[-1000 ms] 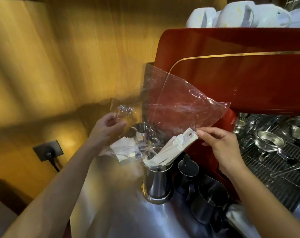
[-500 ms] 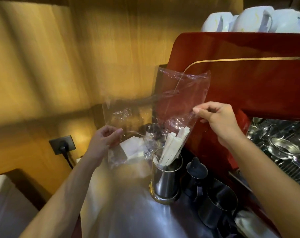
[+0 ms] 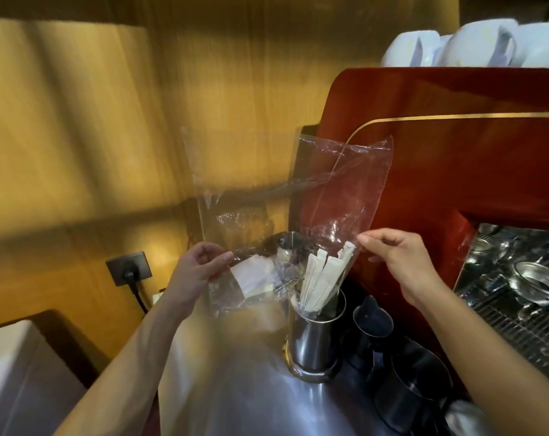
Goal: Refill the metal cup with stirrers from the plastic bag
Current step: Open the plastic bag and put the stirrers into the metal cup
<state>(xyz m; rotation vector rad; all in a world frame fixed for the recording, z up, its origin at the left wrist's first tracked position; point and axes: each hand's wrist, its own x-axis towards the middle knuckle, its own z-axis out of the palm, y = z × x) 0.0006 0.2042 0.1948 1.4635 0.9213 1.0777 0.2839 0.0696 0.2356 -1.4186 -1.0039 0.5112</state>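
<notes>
Stirrers (image 3: 322,283) are light and stiff; both hands, left (image 3: 193,272) and right (image 3: 395,258), fingers pinched on the limp, slippery bag (image 3: 339,196), over the cup (image 3: 315,336).

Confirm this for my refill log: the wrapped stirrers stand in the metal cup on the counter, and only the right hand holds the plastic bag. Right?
Not quite. The head view shows both hands on the plastic bag: left hand and right hand. The wrapped stirrers do stand in the metal cup on the counter.
</notes>
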